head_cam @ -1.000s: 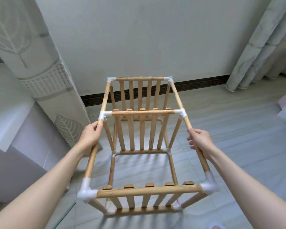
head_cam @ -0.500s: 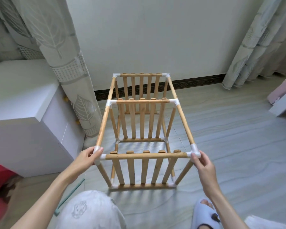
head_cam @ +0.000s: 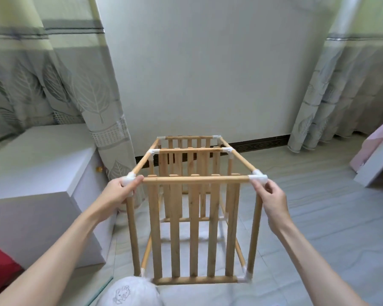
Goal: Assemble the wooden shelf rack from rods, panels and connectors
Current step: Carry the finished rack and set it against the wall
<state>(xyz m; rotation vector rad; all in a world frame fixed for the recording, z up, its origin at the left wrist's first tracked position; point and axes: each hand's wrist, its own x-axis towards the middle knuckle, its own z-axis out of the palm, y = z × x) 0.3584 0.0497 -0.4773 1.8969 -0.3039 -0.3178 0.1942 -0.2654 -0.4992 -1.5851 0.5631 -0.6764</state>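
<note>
Head view | left hand (head_cam: 117, 192) grips rack (head_cam: 195, 228) near-left connector (head_cam: 129, 179) | right hand (head_cam: 271, 199) pinches near-right connector (head_cam: 258, 178)

Matt pale wooden rack (head_cam: 195, 228) with smooth white plastic connectors (head_cam: 258, 178); patterned cloth curtains (head_cam: 80, 85).

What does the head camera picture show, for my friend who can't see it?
Two hands hold a wooden slatted rack standing on a grey floor: the left hand grips its near left white corner connector, the right hand pinches the near right one.

White cabinet (head_cam: 38, 164), leaf-patterned curtains (head_cam: 53, 80)
</note>
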